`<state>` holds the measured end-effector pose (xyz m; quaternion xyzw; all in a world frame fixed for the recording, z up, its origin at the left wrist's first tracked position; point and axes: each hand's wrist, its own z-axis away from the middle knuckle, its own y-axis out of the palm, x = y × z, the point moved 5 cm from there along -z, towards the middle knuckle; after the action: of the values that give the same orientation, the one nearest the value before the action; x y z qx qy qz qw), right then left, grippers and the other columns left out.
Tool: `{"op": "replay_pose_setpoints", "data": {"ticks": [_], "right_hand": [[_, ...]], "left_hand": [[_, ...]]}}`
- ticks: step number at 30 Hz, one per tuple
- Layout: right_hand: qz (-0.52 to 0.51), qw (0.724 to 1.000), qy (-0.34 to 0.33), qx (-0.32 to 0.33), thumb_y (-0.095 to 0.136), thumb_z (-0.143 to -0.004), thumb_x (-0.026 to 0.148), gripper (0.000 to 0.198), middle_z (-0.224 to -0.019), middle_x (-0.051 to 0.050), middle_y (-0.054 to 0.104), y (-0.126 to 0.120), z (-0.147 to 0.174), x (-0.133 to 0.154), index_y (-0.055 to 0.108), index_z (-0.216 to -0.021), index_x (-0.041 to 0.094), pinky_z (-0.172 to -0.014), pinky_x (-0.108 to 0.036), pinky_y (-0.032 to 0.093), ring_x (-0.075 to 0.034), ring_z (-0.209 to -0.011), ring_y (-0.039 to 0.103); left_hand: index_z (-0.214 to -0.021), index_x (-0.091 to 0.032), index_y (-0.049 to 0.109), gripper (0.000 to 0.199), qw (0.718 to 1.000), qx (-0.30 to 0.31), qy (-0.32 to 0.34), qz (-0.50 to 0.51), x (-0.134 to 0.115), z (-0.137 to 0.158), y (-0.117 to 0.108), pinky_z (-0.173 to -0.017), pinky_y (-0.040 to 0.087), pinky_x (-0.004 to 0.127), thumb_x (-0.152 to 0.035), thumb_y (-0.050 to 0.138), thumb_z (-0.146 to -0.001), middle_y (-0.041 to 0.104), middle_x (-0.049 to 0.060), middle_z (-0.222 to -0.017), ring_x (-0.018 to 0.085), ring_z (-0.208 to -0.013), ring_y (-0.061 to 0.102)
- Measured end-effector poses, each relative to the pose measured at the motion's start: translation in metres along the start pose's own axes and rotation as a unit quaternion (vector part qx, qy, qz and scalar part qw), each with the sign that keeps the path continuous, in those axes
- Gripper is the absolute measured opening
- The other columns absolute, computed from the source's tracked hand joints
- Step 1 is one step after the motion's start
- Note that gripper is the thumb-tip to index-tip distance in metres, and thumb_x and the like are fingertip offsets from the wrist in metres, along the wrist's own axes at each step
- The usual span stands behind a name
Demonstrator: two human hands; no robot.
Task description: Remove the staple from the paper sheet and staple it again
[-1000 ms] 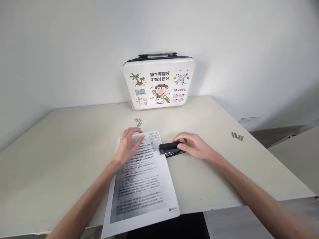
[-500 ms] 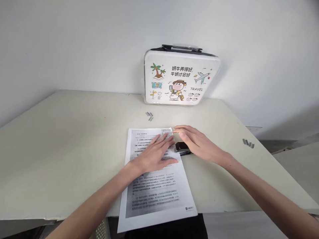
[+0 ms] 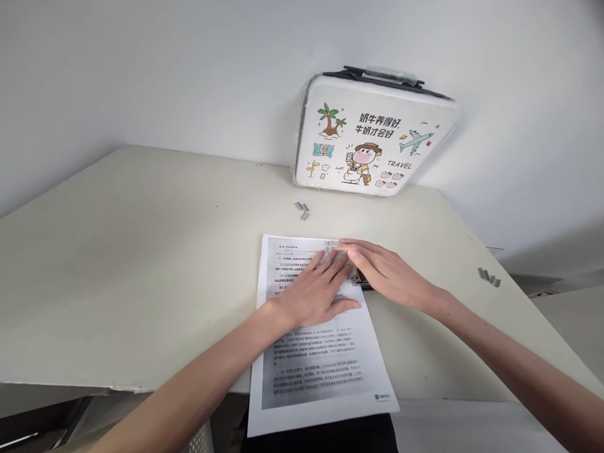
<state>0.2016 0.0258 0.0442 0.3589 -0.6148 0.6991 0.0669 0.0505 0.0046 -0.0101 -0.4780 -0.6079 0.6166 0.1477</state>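
Note:
My left hand (image 3: 318, 289) lies flat with fingers spread on a printed sheet of paper (image 3: 325, 365), near its upper right part. At the sheet's right edge a small black stapler (image 3: 362, 280) is mostly covered by my right hand (image 3: 394, 270). The fingers of that hand stretch out over the stapler and the sheet's top right corner, with the thumb close to my left fingertips. Whether the right palm presses on the stapler is hidden.
A white case with cartoon prints (image 3: 372, 138) and a black handle leans against the wall. Grey staple strips (image 3: 302, 210) lie behind the sheet, and more staple strips (image 3: 489, 277) lie near the table's right edge. The sheet's lower end overhangs the table's front edge.
My right hand has moved left over the stapler, which shows less now, and its fingers have come close to my left hand. The whole view has shifted and tilted slightly.

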Motion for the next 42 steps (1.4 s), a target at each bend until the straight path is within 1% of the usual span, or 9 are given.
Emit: {"op": "replay_pose_setpoints", "data": {"ticks": [6,11,15,19,25,29,34,38,42], "right_hand": [[0.041,0.999,-0.004,0.008,0.029,-0.111,0.053,0.051,-0.152,0.000,0.061,0.004,-0.001,0.000,0.069,-0.134,0.034,-0.118,-0.052,0.046,-0.030,-0.145,0.053],[0.101,0.994,-0.024,0.029,0.022,-0.112,0.049,0.053,-0.156,-0.001,0.058,0.006,-0.001,0.005,0.064,-0.140,0.032,-0.119,-0.053,0.046,-0.026,-0.145,0.053],[0.130,0.990,-0.037,0.035,0.020,-0.112,0.048,0.053,-0.155,0.000,0.059,0.008,-0.001,0.008,0.063,-0.139,0.032,-0.118,-0.050,0.048,-0.025,-0.145,0.053],[0.140,0.989,-0.038,0.034,0.021,-0.112,0.047,0.052,-0.154,0.001,0.060,0.008,-0.001,0.008,0.064,-0.138,0.033,-0.117,-0.049,0.049,-0.024,-0.145,0.054],[0.151,0.987,-0.040,0.027,0.022,-0.112,0.044,0.051,-0.154,0.000,0.061,0.010,-0.001,0.005,0.064,-0.138,0.030,-0.117,-0.049,0.050,-0.024,-0.146,0.053],[0.161,0.986,-0.045,0.018,0.023,-0.112,0.043,0.050,-0.151,-0.001,0.063,0.011,-0.002,0.005,0.065,-0.136,0.030,-0.114,-0.049,0.052,-0.025,-0.144,0.055],[0.170,0.984,-0.051,0.017,0.023,-0.112,0.041,0.049,-0.150,-0.002,0.063,0.012,-0.002,0.006,0.063,-0.138,0.029,-0.113,-0.050,0.053,-0.025,-0.144,0.055],[0.186,0.981,-0.056,0.008,0.025,-0.112,0.039,0.047,-0.149,-0.002,0.065,0.014,-0.002,0.007,0.063,-0.138,0.030,-0.109,-0.050,0.055,-0.025,-0.140,0.059],[0.220,0.973,-0.067,-0.014,0.026,-0.112,0.033,0.045,-0.148,-0.003,0.065,0.017,-0.002,0.007,0.062,-0.139,0.029,-0.105,-0.049,0.057,-0.025,-0.138,0.061]], "left_hand": [[-0.165,-0.014,0.023,0.080,1.000,-0.019,0.006,0.003,-0.001,0.000,0.000,-0.133,0.004,0.052,-0.068,0.031,-0.107,0.029,0.017,-0.173,0.031,-0.164,0.012],[-0.161,-0.015,0.030,0.075,1.000,-0.010,0.002,-0.018,-0.001,0.000,0.001,-0.134,0.005,0.053,-0.067,0.026,-0.108,0.034,0.015,-0.171,0.030,-0.163,0.015],[-0.159,-0.013,0.032,0.074,0.999,-0.011,0.001,-0.034,-0.001,0.000,0.002,-0.134,0.006,0.052,-0.067,0.025,-0.108,0.036,0.016,-0.169,0.029,-0.163,0.017],[-0.160,-0.016,0.031,0.072,0.999,-0.017,-0.003,-0.039,-0.001,0.000,0.003,-0.133,0.008,0.052,-0.066,0.026,-0.109,0.037,0.015,-0.169,0.029,-0.163,0.018],[-0.158,-0.011,0.034,0.073,0.999,-0.006,-0.011,-0.052,-0.003,0.000,0.001,-0.134,0.008,0.051,-0.064,0.028,-0.109,0.034,0.017,-0.170,0.030,-0.163,0.017],[-0.157,-0.008,0.036,0.073,0.998,-0.003,-0.014,-0.062,-0.004,0.000,0.001,-0.134,0.007,0.051,-0.064,0.030,-0.109,0.036,0.018,-0.169,0.031,-0.162,0.019],[-0.157,-0.012,0.037,0.071,0.998,-0.017,-0.014,-0.056,-0.004,0.000,0.001,-0.134,0.009,0.051,-0.064,0.031,-0.109,0.039,0.016,-0.168,0.029,-0.162,0.019],[-0.156,-0.012,0.038,0.070,0.998,-0.020,-0.015,-0.058,-0.004,0.000,0.000,-0.134,0.009,0.050,-0.063,0.029,-0.109,0.040,0.016,-0.167,0.030,-0.162,0.021],[-0.156,-0.013,0.038,0.068,0.998,-0.026,-0.011,-0.054,-0.005,0.000,-0.001,-0.134,0.010,0.052,-0.062,0.029,-0.110,0.041,0.016,-0.166,0.030,-0.162,0.020]]}}
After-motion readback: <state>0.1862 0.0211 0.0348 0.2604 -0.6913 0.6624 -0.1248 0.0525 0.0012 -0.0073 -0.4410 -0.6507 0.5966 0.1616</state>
